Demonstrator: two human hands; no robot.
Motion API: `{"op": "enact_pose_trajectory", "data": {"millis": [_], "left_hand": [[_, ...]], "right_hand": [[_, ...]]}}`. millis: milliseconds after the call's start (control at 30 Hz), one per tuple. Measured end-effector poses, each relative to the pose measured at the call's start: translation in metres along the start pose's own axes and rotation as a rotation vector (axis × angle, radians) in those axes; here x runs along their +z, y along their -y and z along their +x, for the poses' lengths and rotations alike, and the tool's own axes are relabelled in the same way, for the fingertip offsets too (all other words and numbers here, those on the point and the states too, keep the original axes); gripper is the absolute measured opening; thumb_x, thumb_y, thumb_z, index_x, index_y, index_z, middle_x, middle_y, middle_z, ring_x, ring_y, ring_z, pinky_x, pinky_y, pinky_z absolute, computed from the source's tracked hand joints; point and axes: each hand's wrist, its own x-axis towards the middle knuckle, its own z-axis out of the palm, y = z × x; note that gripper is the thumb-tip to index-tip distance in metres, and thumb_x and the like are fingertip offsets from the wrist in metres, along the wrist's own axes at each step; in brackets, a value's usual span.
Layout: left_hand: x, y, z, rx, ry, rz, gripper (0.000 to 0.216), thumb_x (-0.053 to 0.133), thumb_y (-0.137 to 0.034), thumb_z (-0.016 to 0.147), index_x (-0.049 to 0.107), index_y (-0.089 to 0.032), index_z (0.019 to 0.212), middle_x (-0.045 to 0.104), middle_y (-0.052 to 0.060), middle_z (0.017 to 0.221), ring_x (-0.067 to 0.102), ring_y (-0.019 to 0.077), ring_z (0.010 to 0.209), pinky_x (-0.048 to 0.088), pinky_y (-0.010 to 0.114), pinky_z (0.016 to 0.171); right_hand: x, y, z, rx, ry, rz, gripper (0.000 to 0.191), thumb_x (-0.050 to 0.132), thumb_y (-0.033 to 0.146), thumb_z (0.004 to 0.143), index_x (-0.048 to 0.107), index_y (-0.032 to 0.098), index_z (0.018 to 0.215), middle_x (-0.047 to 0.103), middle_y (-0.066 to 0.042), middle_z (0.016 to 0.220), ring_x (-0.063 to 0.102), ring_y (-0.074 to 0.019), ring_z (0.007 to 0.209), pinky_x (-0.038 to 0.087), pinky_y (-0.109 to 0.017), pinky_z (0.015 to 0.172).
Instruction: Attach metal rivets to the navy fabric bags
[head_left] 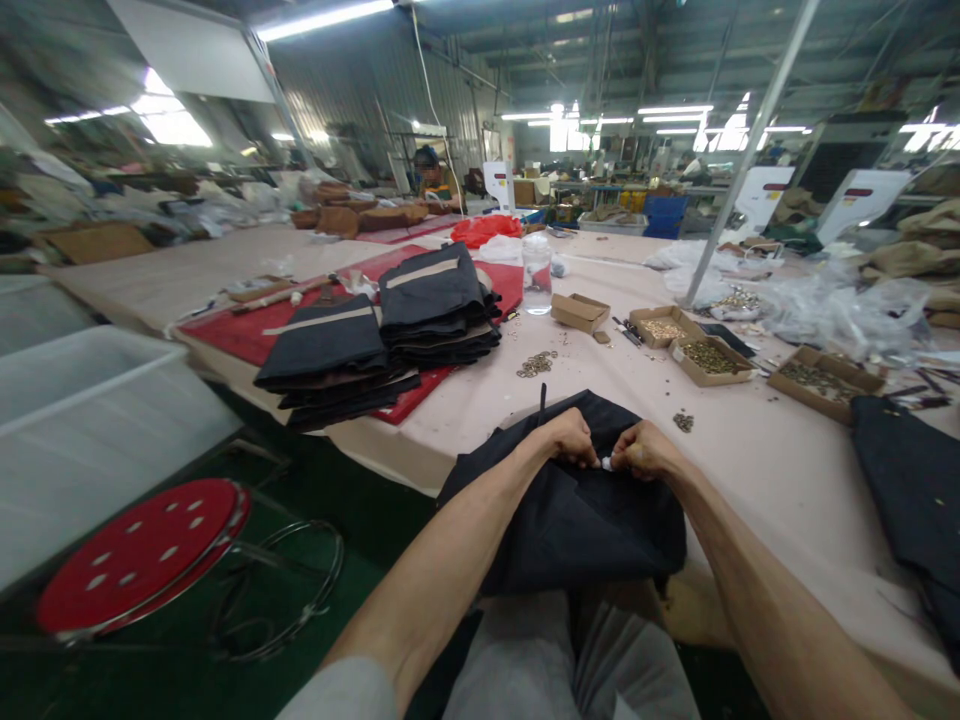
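Observation:
A black fabric piece (581,530), bulky and folded like a bag, rests over the table's front edge and my lap. My left hand (574,438) is closed at its upper part, fingertips pinching the cloth. From the other side my right hand (641,450) pinches it too, thumb and forefinger pressed together. Between the fingertips of both hands shows a tiny white thing (606,463), too small to name. A narrow black strap (543,400) sticks up behind my left wrist. The fingers hide what lies just under them.
Stacked black fabric pieces (435,300) lie on a red mat (300,310) at left. Small metal rings (536,364), a clear plastic cup (537,275) and cardboard boxes of fittings (712,362) lie ahead. More black fabric (911,490) is at right. A red stool (146,555) stands lower left.

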Motion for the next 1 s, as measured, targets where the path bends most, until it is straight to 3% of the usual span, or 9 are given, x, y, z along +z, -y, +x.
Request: {"op": "enact_pose_trajectory", "data": {"millis": [500, 733, 867, 1000], "left_hand": [[-0.003, -0.007, -0.003, -0.004, 0.034, 0.06, 0.034, 0.09, -0.028, 0.044, 0.06, -0.012, 0.05, 0.06, 0.002, 0.048, 0.043, 0.0072, 0.036, 0.028, 0.021, 0.037], [0.0, -0.003, 0.001, -0.013, 0.036, 0.053, 0.036, 0.091, -0.027, 0.04, 0.06, -0.012, 0.051, 0.062, 0.004, 0.049, 0.048, 0.0093, 0.038, 0.032, 0.022, 0.039], [0.001, 0.002, 0.004, -0.017, 0.026, 0.043, 0.04, 0.092, -0.026, 0.034, 0.058, -0.013, 0.052, 0.061, 0.002, 0.047, 0.049, 0.0099, 0.038, 0.032, 0.022, 0.039], [0.003, 0.014, 0.003, 0.063, 0.018, -0.012, 0.039, 0.09, -0.029, 0.04, 0.055, -0.014, 0.053, 0.059, 0.0, 0.048, 0.046, 0.0084, 0.038, 0.029, 0.021, 0.038]], "right_hand": [[-0.001, 0.017, -0.006, 0.034, -0.005, -0.14, 0.011, 0.077, 0.019, 0.061, 0.069, 0.016, 0.069, 0.055, 0.0, 0.04, 0.049, -0.0112, 0.035, 0.037, -0.02, 0.038], [0.004, -0.002, -0.01, -0.222, -0.006, 0.01, 0.011, 0.074, 0.019, 0.059, 0.073, 0.015, 0.069, 0.059, 0.001, 0.049, 0.046, -0.0083, 0.044, 0.033, -0.02, 0.044], [0.008, -0.011, -0.011, -0.255, -0.008, 0.074, 0.021, 0.071, 0.024, 0.059, 0.076, 0.013, 0.077, 0.059, 0.002, 0.053, 0.043, -0.0085, 0.047, 0.03, -0.022, 0.045], [0.012, -0.015, -0.01, -0.318, -0.007, 0.091, 0.024, 0.069, 0.027, 0.06, 0.076, 0.013, 0.079, 0.061, 0.001, 0.059, 0.043, -0.0089, 0.051, 0.032, -0.022, 0.05]]}}
